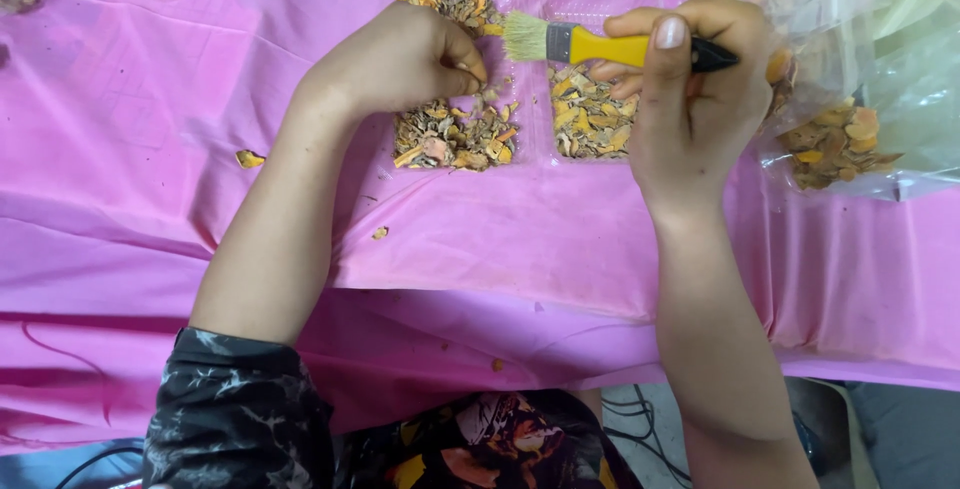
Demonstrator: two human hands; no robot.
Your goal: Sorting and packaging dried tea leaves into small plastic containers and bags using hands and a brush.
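Note:
My right hand point(690, 89) grips a small paintbrush point(600, 45) with a yellow and black handle, its pale bristles pointing left. My left hand point(400, 59) is curled over the left compartment of a clear plastic tray point(520, 164), fingertips pinched on a small dried piece just beside the bristles. Both compartments hold heaps of dried orange-brown chips point(455, 139), with a second heap of chips point(590, 119) under the brush.
A pink plastic sheet point(150, 149) covers the table. A clear plastic bag point(850, 99) with more dried chips lies at the right. Loose chips point(249, 159) lie on the sheet at the left; further bags sit at the top left corner.

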